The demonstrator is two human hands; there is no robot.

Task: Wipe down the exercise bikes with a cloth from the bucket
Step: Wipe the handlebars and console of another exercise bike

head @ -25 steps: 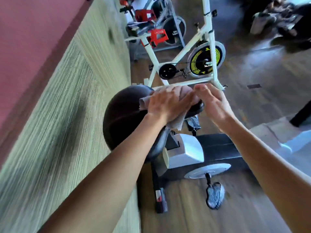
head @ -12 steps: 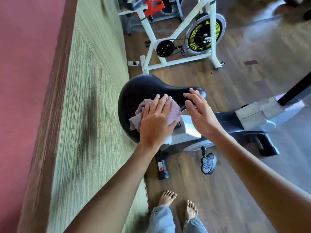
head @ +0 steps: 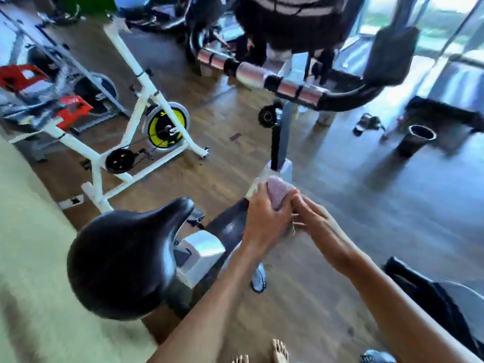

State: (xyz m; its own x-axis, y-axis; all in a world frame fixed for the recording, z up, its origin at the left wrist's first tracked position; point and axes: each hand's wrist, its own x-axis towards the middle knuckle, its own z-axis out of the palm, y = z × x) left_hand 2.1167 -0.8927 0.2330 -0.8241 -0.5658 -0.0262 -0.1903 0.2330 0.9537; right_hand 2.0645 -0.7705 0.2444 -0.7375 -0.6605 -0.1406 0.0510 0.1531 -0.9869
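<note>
**Head view: both hands on the cloth over the bike frame**

Head camera is looking down at a black saddle (head: 123, 260) near left. The left hand (head: 264, 218) is gripping a pinkish cloth (head: 277, 193), fingers (head: 258, 189) curled round it, holding it against the nearest exercise bike's black frame (head: 230, 224), right of the saddle. The right hand (head: 318, 226) is touching the cloth's right side, fingers only loosely bent; whether it is pinching the cloth cannot be told, the picture is blurring. Handlebars (head: 285, 86) with silver grips are showing far centre. A white spin bike (head: 136, 142) with a yellow flywheel is standing far left on the wooden floor (head: 327, 179). Bare toes (head: 279, 349) are showing at the near edge.
</note>
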